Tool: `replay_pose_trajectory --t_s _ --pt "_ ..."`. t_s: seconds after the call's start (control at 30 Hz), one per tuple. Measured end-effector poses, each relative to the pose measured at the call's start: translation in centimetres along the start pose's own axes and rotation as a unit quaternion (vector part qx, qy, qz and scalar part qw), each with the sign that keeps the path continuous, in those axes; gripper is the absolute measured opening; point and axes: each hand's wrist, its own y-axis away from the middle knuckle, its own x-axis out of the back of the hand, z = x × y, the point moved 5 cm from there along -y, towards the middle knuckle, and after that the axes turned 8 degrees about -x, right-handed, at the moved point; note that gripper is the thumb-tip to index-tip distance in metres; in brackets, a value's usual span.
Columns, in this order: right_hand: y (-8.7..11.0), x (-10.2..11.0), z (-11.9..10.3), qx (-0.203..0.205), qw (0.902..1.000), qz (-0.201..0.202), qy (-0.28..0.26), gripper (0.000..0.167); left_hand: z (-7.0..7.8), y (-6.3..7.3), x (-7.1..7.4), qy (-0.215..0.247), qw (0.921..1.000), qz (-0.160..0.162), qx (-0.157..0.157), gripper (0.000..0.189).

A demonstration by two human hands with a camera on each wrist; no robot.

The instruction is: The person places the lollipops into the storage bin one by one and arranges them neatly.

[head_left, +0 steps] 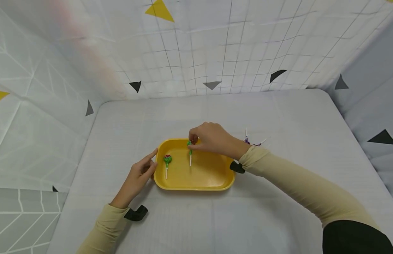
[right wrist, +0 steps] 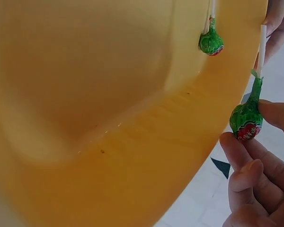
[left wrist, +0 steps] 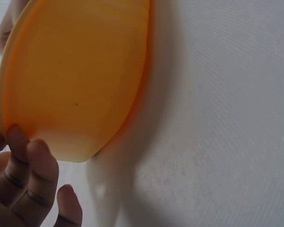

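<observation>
A shallow yellow tray (head_left: pixel 212 183) lies on the white-covered table. My right hand (head_left: pixel 212 139) is over its far side and pinches a lollipop (right wrist: pixel 247 118) in a green wrapper with a red patch, between thumb and fingertips. The white stick points toward the near side in the head view. A second green lollipop (head_left: pixel 167 159) lies inside the tray at the left. At the tray's left end my left hand (head_left: pixel 140 176) holds the rim. In the left wrist view its fingertips (left wrist: pixel 40 153) touch the outer wall.
Purple-wrapped lollipops with white sticks (head_left: pixel 247 140) lie right of the tray, partly hidden behind my right forearm. A white cloth wall (head_left: pixel 196 46) with grid lines and coloured triangles stands behind the table. Black wrist devices (head_left: pixel 136 213) sit at both cuffs.
</observation>
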Motion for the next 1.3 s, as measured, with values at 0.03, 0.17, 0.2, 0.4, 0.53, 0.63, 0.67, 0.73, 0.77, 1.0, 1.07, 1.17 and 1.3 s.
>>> replay_pose_trajectory --t_s 0.03,0.17,0.2,0.4,0.53,0.63,0.67,0.73,0.77,1.0,1.07,1.17,1.3 --pt "-0.1 -0.1 -0.1 0.002 1.0 0.0 0.0 0.022 0.0 0.0 0.0 0.0 1.0 0.0 0.001 0.051" --pt "-0.3 -0.4 -0.6 0.003 1.0 -0.004 -0.004 0.022 0.0 0.1 0.0 0.002 1.0 0.0 -0.001 0.051" --pt "-0.4 -0.5 -0.7 0.003 1.0 -0.007 -0.005 0.022 0.0 0.0 0.0 0.002 1.0 0.0 -0.002 0.052" --pt "-0.7 -1.2 -1.1 0.005 0.9998 -0.018 -0.008 0.021 0.0 0.0 0.0 0.003 1.0 0.0 -0.002 0.052" --pt "-0.8 -1.7 -1.4 0.011 0.9997 -0.02 -0.012 0.021 -0.1 0.0 0.0 0.002 1.0 0.0 -0.003 0.052" --pt "-0.9 -2.0 -1.6 0.018 0.9996 -0.018 -0.011 0.02 -0.1 -0.1 0.0 0.003 1.0 0.0 -0.001 0.052" --pt "-1.0 -2.2 -1.7 0.019 0.9996 -0.018 -0.01 0.02 -0.1 -0.1 0.0 0.002 1.0 -0.001 0.0 0.052" --pt "-1.1 -2.5 -1.8 0.023 0.9996 -0.017 -0.007 0.02 -0.2 -0.1 0.0 0.002 1.0 -0.001 0.0 0.052" --pt "-1.2 -2.6 -1.9 0.024 0.9995 -0.017 -0.005 0.02 -0.2 -0.1 0.0 0.001 1.0 -0.001 0.0 0.052" --pt "-1.7 -3.6 -2.2 0.029 0.9993 -0.025 0.0 0.02 -0.1 -0.1 0.1 -0.001 1.0 -0.002 -0.003 0.052" --pt "-1.8 -3.9 -2.3 0.032 0.999 -0.03 0.001 0.021 -0.1 -0.1 0.1 -0.002 1.0 -0.002 -0.004 0.052" --pt "-2.1 -4.4 -2.5 0.034 0.9987 -0.038 0.005 0.022 -0.1 -0.1 0.1 -0.002 1.0 -0.003 -0.004 0.052" --pt "-2.4 -5.0 -2.8 0.031 0.998 -0.054 0.009 0.022 -0.1 -0.1 0.1 -0.001 1.0 -0.004 -0.003 0.052"
